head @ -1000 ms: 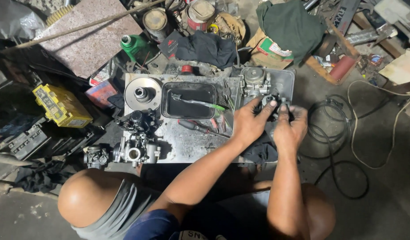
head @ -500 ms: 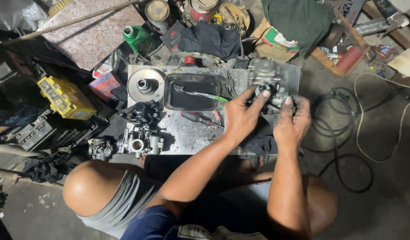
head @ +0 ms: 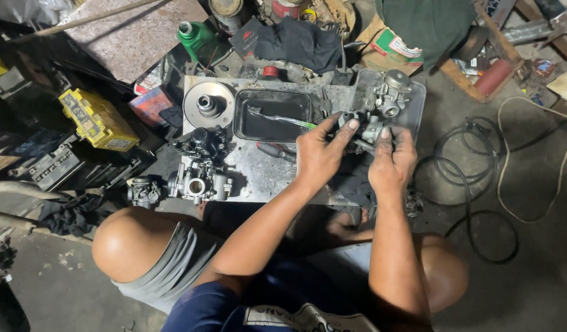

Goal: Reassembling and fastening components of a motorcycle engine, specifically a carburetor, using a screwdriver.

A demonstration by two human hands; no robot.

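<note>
Metal work plate: a scuffed, greasy sheet [head: 268,178] lay on the floor in front of the squatting person, bearing most of the parts.
Dark cloth: a crumpled navy rag [head: 299,43] sat just beyond the plate's far edge.
Black tray: a shallow rectangular tray [head: 272,125] rested at the middle of the plate, with a green-handled brush [head: 283,118] lying across it.
Yellow box: a yellow block-shaped case [head: 98,120] lay well apart to the left, among dark clutter.
Black cable: loose coils of cable [head: 474,178] lay on the concrete to the right of the plate.
Round pulley disc: a pale metal disc [head: 208,104] sat at the plate's far left corner, just beside the tray.
Left hand: the left hand [head: 320,154] was clenched around the near side of the small carburetor part, fingers curled over its top.
Right hand: the right hand [head: 392,161] grasped the same part from the right, thumb and fingers pressed to it.
Small carburetor part: a grey metal piece [head: 364,130] was held between both hands, above the plate's right end.
Second carburetor: another grey carburetor body [head: 391,95] sat on the plate just beyond the hands.
Third carburetor: one more [head: 197,183] stood at the plate's near left edge.
Green bottle: a small green bottle [head: 194,37] stood beyond the plate, far left.
</note>
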